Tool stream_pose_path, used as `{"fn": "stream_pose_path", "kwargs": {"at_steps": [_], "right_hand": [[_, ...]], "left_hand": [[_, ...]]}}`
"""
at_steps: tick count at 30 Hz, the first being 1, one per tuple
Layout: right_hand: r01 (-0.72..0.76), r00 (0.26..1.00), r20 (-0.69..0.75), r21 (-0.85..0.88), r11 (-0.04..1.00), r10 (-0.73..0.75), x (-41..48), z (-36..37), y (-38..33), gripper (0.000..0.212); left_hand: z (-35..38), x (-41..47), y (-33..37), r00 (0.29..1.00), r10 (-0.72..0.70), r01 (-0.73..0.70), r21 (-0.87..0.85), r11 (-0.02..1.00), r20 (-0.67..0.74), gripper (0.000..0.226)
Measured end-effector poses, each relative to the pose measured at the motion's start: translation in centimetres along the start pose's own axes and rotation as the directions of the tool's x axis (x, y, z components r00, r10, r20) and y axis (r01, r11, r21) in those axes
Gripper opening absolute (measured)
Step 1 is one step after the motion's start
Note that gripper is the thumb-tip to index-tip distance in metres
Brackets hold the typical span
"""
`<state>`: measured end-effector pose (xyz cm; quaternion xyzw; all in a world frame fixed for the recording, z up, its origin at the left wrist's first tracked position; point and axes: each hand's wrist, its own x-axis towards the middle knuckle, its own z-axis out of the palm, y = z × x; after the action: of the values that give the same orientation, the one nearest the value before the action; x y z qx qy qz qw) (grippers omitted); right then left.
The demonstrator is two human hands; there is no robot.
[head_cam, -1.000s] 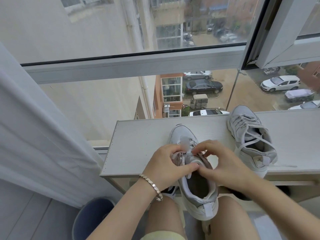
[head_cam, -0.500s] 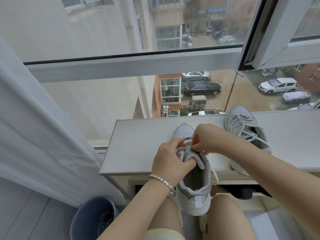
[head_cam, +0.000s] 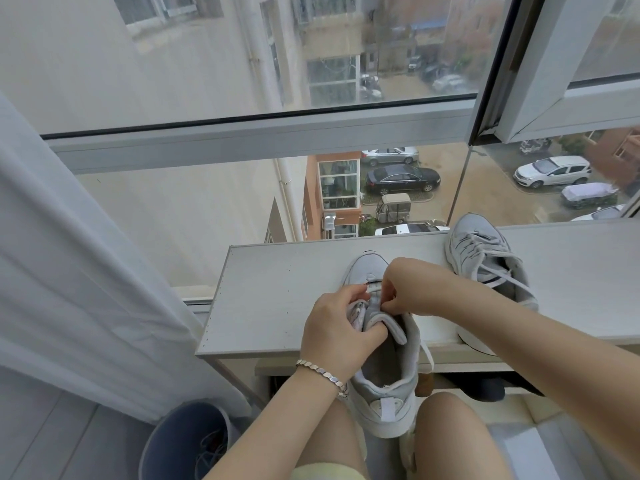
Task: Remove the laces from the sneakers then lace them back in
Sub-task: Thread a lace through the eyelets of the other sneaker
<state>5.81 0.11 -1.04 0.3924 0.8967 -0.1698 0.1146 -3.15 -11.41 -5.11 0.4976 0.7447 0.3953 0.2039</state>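
Right hand (head_cam: 415, 289) has climbed from the padded collar, where it sat a second ago, to the eyelet row; over the last half second it has barely shifted, and the left hand (head_cam: 337, 327) has held its place.

Near sneaker (head_cam: 384, 386): pale grey, smooth upper, thick white sole, white pull tab at the heel. It lies lengthwise, rounded toe on the table (head_cam: 277, 299), heel overhanging the front edge above the person's bare thighs.

Left hand: thumb hooked over the padded tongue, fingers curled round the left eyelet flap, gripping the shoe. Right hand: fingertips bunched together, pinching at the lacing by the tongue. A flat white lace (head_cam: 427, 355) trails down the right side of the shoe from under that hand; the pinched part is hidden.

Silver link bracelet (head_cam: 323, 372) on the left wrist.

Far sneaker (head_cam: 485, 265): same grey, fully laced, on the table to the right, toe towards the glass, heel partly behind the right forearm.

Table top is matt grey-white board, slightly speckled, set against a grey-framed window (head_cam: 259, 140). White pleated curtain (head_cam: 69, 271) hangs at left; below it stands a round blue-grey bin (head_cam: 180, 441) with cords inside.
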Motion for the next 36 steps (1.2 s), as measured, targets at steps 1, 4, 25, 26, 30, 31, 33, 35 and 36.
{"fn": "stream_pose_path", "kwargs": {"at_steps": [1,4,25,26,30,31,33,35,36], "right_hand": [[0.007,1.0,0.002,0.011,1.0,-0.007,0.0,0.0,0.1,0.021],[0.04,0.999,0.025,0.05,0.998,-0.041,0.0,0.0,0.2,0.022],[0.307,0.951,-0.282,0.912,-0.271,0.129,-6.1,1.0,2.2,0.02],[0.291,0.953,-0.25,0.916,-0.275,0.173,-6.4,0.1,2.5,0.028],[-0.034,0.945,-0.156,0.827,0.561,0.288,-7.8,-3.1,6.1,0.029],[-0.202,0.946,-0.105,0.548,0.812,0.307,-8.0,-3.4,7.4,0.025],[-0.328,0.939,-0.089,0.051,0.943,0.332,-8.0,-3.7,8.4,0.019],[-0.224,0.96,-0.157,0.069,0.972,0.232,-7.6,-3.4,7.5,0.015],[-0.126,0.963,-0.218,0.164,0.978,0.16,-7.3,-2.9,6.6,0.013]], "left_hand": [[0.0,-0.1,0.0,1.0,0.003,-0.003,0.001,1.0,-0.012,0.058],[0.1,-0.2,-0.2,0.999,0.012,-0.013,-0.031,0.999,-0.043,0.063],[0.6,-0.3,-1.1,0.987,0.104,-0.107,-0.018,0.994,-0.126,0.054],[0.5,-0.3,-1.2,0.986,0.094,-0.097,-0.016,0.995,-0.136,0.053],[0.5,-0.4,-1.2,0.98,0.089,-0.088,0.011,0.996,-0.18,0.056],[0.5,-0.4,-1.2,0.981,0.084,-0.083,0.008,0.996,-0.177,0.056],[0.6,-0.2,-1.1,0.983,0.077,-0.079,-0.004,0.997,-0.165,0.055],[0.7,0.0,-1.0,0.985,0.084,-0.087,-0.016,0.996,-0.15,0.054],[0.7,0.0,-1.0,0.986,0.087,-0.091,-0.02,0.996,-0.144,0.054]]}}
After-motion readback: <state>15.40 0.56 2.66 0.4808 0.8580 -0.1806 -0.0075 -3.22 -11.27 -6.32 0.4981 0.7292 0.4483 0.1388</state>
